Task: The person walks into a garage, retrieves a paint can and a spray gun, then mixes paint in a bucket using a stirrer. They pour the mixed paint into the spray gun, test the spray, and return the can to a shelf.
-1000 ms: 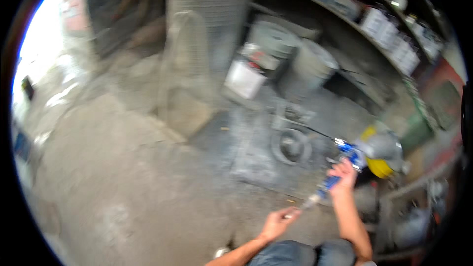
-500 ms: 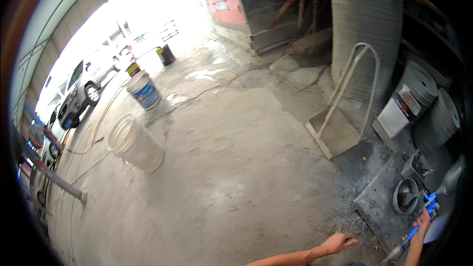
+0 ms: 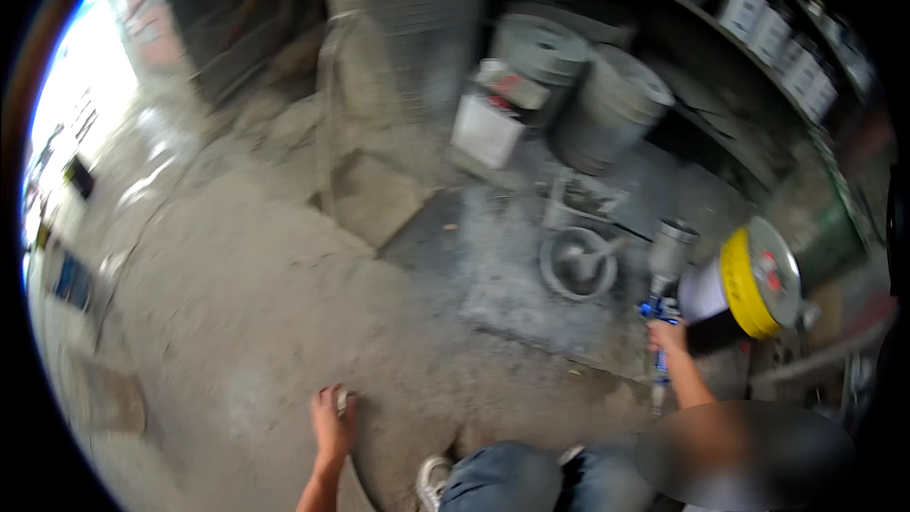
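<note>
My right hand (image 3: 669,338) grips the blue handle of a spray gun (image 3: 664,286) with a metal cup on top, held upright low on the right, beside a white can with a yellow rim (image 3: 744,282). My left hand (image 3: 332,422) rests flat on the dusty concrete floor (image 3: 237,303), fingers spread, with a small white thing at its fingertips. My knees in blue jeans (image 3: 517,479) and a white shoe (image 3: 431,479) show at the bottom edge.
A grey round bowl with a stick in it (image 3: 578,264) lies on a dark floor patch. Behind stand two grey buckets (image 3: 607,109), a white box (image 3: 488,128), a metal frame (image 3: 365,171) and a corrugated column (image 3: 408,9). Shelves with containers (image 3: 787,38) run along the right.
The view swung from the bright open yard back toward the shelves and buckets. My left hand went down onto the floor. My right hand kept hold of the spray gun.
</note>
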The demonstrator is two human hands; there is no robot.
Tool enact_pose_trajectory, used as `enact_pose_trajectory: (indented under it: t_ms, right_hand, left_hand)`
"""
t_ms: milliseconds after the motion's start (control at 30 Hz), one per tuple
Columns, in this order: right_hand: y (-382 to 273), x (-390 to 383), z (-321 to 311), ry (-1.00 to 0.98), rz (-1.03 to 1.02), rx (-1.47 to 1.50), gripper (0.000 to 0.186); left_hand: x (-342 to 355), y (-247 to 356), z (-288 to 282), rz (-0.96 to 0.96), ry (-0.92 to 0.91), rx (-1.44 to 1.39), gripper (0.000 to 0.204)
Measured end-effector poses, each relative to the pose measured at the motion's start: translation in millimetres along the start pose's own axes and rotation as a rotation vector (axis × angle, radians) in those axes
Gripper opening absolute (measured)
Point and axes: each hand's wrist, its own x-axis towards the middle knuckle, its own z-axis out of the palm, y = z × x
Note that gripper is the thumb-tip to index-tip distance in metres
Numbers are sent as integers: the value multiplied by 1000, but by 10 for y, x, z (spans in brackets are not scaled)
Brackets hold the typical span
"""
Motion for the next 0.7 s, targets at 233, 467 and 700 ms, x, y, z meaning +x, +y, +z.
enact_pose_trajectory:
  t_ms: [233, 467, 700]
  right_hand:
    - [390, -309, -586, 72, 8, 295, 17]
    - [504, -441, -382, 95, 33, 233, 10]
    - [605, -560, -210, -88, 8, 32, 15]
  left_hand:
    - [474, 1048, 169, 108, -119, -178, 36]
    - [740, 1625, 44, 186, -150, -306, 35]
    - [983, 2338, 153, 431, -194, -372, 36]
